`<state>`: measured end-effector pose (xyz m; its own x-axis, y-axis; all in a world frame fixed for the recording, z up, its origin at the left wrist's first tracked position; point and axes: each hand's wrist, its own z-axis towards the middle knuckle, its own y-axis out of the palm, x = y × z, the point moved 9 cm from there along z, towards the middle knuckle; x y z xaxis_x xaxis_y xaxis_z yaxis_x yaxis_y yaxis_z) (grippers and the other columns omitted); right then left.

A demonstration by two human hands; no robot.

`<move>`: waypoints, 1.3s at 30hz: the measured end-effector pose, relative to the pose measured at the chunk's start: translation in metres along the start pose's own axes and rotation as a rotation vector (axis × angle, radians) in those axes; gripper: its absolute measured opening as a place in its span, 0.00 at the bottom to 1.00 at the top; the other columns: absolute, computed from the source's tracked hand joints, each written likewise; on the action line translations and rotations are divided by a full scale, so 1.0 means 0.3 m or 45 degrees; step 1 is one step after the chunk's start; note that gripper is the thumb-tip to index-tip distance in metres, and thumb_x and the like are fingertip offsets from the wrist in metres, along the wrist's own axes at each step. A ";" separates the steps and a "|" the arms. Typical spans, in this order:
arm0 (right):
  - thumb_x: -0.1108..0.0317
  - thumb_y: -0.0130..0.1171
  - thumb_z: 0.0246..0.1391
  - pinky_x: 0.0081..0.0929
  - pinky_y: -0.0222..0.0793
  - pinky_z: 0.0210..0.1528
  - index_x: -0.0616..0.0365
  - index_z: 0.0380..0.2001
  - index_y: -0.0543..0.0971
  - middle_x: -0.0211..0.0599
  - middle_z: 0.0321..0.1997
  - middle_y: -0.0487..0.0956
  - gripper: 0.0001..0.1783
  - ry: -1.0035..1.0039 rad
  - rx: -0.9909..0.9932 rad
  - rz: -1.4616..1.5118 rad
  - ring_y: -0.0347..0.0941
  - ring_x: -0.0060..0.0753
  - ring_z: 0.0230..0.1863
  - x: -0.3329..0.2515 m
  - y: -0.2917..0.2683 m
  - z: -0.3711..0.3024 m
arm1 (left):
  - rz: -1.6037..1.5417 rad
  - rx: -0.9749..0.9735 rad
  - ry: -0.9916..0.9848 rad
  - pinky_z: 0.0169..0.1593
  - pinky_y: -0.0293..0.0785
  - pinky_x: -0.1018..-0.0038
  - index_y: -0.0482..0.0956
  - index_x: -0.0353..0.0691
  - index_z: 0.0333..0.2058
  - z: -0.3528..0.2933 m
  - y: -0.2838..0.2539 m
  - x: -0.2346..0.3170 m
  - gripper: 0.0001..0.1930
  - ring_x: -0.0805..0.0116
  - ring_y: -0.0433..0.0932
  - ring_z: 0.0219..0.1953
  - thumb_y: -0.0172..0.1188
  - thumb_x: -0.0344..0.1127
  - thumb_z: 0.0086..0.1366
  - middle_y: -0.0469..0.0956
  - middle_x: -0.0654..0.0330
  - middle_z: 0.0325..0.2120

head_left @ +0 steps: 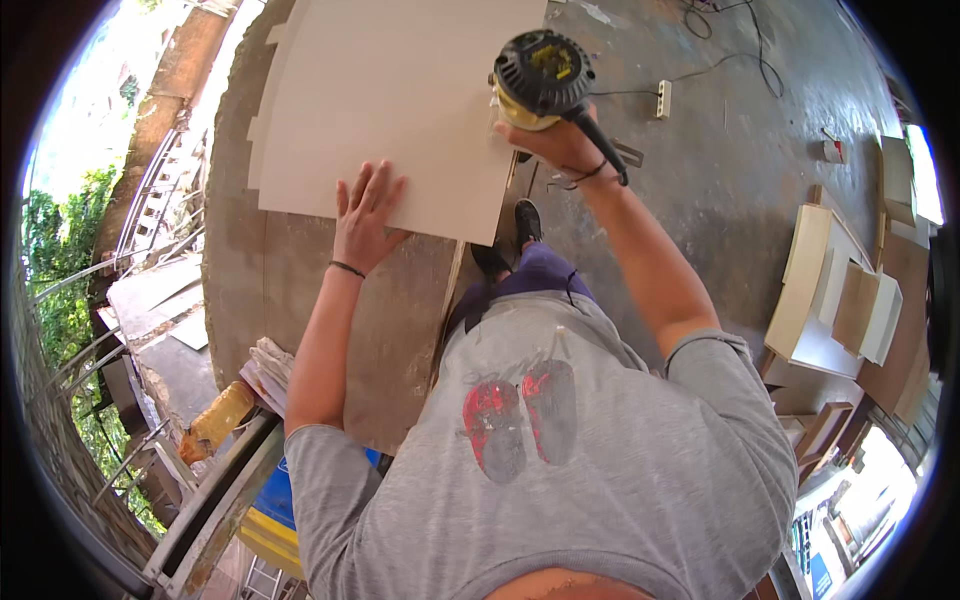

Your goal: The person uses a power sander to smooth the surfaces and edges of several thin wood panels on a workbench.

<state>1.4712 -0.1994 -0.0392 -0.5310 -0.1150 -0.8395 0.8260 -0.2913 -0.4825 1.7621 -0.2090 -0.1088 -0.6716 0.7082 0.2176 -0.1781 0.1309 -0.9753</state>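
Note:
A large white board [400, 110] lies on the brown worktable [330, 290]. My left hand [367, 218] rests flat on the board's near edge with its fingers spread. My right hand [560, 145] is wrapped round a yellow and black trim router [543, 75], seen from above at the board's right edge. The router's black cord sleeve slants down past my right wrist. Its underside, and whether its bit touches the board, are hidden.
A cord runs from the router to a white power strip [664, 100] on the grey floor [720, 190]. White cabinet pieces [825, 290] stand at the right. A small paint-marked pot [834, 151] sits beyond them. A yellowish bottle [217, 422] is near my left elbow.

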 end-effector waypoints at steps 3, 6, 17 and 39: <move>0.52 0.76 0.35 0.32 0.74 0.50 0.51 0.43 0.82 0.36 0.43 0.83 0.29 0.002 0.032 0.055 0.79 0.35 0.45 0.021 0.017 -0.006 | -0.094 0.053 0.019 0.71 0.37 0.47 0.66 0.58 0.64 -0.003 -0.006 0.009 0.41 0.60 0.48 0.72 0.70 0.51 0.50 0.53 0.65 0.70; 0.52 0.76 0.37 0.31 0.76 0.48 0.52 0.44 0.81 0.35 0.42 0.83 0.29 -0.013 0.018 -0.043 0.80 0.34 0.44 -0.005 0.005 -0.021 | -0.086 0.024 0.024 0.71 0.37 0.46 0.66 0.59 0.64 0.004 -0.016 0.014 0.41 0.60 0.48 0.72 0.69 0.49 0.50 0.53 0.66 0.70; 0.51 0.75 0.39 0.30 0.76 0.46 0.56 0.42 0.81 0.35 0.41 0.83 0.29 0.017 0.009 -0.206 0.80 0.30 0.42 -0.096 0.020 -0.069 | -0.077 0.046 -0.005 0.71 0.39 0.44 0.68 0.59 0.63 0.004 -0.021 0.015 0.38 0.62 0.48 0.72 0.69 0.46 0.50 0.54 0.67 0.69; 0.55 0.75 0.37 0.26 0.77 0.39 0.52 0.35 0.84 0.31 0.33 0.84 0.20 -0.054 -0.051 0.010 0.81 0.30 0.34 -0.131 0.189 -0.393 | -0.010 0.108 0.027 0.70 0.41 0.45 0.67 0.57 0.64 0.009 -0.016 0.015 0.39 0.62 0.49 0.72 0.67 0.52 0.53 0.55 0.65 0.69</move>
<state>1.5612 -0.0995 -0.0629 -0.5315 -0.1579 -0.8322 0.8365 -0.2524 -0.4864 1.7578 -0.2082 -0.1030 -0.6548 0.7221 0.2232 -0.2438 0.0777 -0.9667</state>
